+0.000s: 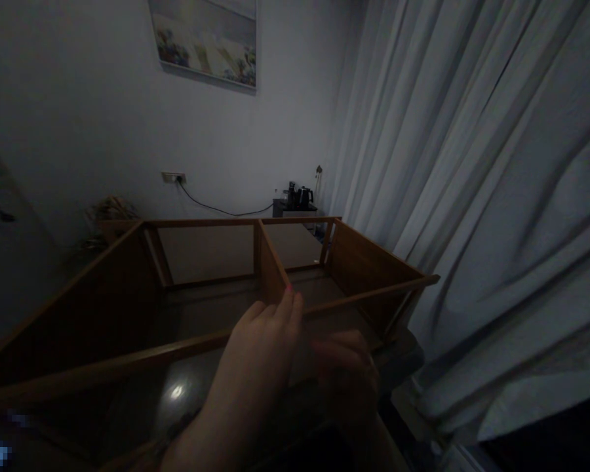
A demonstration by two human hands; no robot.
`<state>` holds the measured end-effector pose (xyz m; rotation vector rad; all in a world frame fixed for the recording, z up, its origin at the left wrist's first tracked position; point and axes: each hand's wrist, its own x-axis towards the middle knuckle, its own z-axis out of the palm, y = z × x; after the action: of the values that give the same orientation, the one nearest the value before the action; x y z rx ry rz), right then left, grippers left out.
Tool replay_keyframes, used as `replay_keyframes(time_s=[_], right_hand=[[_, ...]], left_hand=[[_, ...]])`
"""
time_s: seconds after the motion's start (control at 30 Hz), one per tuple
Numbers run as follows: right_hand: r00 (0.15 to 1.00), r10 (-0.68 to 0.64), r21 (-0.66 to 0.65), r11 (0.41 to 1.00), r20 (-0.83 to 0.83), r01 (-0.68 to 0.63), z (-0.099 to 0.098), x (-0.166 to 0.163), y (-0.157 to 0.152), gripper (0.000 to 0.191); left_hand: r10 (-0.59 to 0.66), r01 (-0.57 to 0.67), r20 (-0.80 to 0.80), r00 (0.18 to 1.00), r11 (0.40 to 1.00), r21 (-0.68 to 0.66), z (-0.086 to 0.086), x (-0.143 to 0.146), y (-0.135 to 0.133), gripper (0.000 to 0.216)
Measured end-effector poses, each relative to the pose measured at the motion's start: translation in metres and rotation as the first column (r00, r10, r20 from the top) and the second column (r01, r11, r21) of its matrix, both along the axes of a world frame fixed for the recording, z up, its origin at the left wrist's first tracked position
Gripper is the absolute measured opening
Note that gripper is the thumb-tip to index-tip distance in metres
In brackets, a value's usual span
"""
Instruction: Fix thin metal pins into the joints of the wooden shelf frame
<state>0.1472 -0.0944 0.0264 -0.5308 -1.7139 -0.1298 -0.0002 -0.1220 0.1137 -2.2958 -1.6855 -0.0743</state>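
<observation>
A brown wooden frame (373, 262), like a cabinet carcass lying open side up, fills the dim middle of the view. A divider panel (270, 262) splits it and meets the front rail (373, 295). My left hand (268, 331) reaches to that joint, fingers pressed together on the divider's near end; the thumb is hidden. My right hand (347, 370) sits just right of it and below the rail, fingers curled. Anything inside it is lost in the dark.
Pale curtains (472, 164) hang close along the right side. At the back wall are a socket (173, 177) with a black cable, a small stand with a kettle (303, 195), and a picture (206, 39). Glossy floor shows inside the frame.
</observation>
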Motion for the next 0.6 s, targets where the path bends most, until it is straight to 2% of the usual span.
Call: replay_keyframes(time_s=[0.07, 0.13, 0.47, 0.6], right_hand=[[0.997, -0.064, 0.066, 0.996, 0.052, 0.061, 0.001, 0.002, 0.001, 0.012], [0.992, -0.109, 0.078, 0.991, 0.061, 0.105, 0.001, 0.004, 0.001, 0.013], [0.98, -0.197, 0.011, 0.98, -0.035, 0.198, -0.01, 0.012, 0.001, 0.01], [0.971, -0.238, 0.095, 0.967, 0.006, 0.237, -0.003, 0.008, -0.002, 0.019]], left_hand=[[0.0, 0.0, -0.002, 1.0, 1.0, 0.015, -0.001, 0.0, 0.0, 0.054], [0.003, -0.003, -0.006, 1.0, 1.0, 0.024, -0.002, 0.0, -0.001, 0.053], [0.02, -0.02, -0.014, 1.0, 1.0, 0.0, 0.001, 0.002, -0.002, 0.054], [0.004, -0.003, -0.011, 1.0, 0.999, 0.044, 0.0, 0.0, -0.002, 0.054]])
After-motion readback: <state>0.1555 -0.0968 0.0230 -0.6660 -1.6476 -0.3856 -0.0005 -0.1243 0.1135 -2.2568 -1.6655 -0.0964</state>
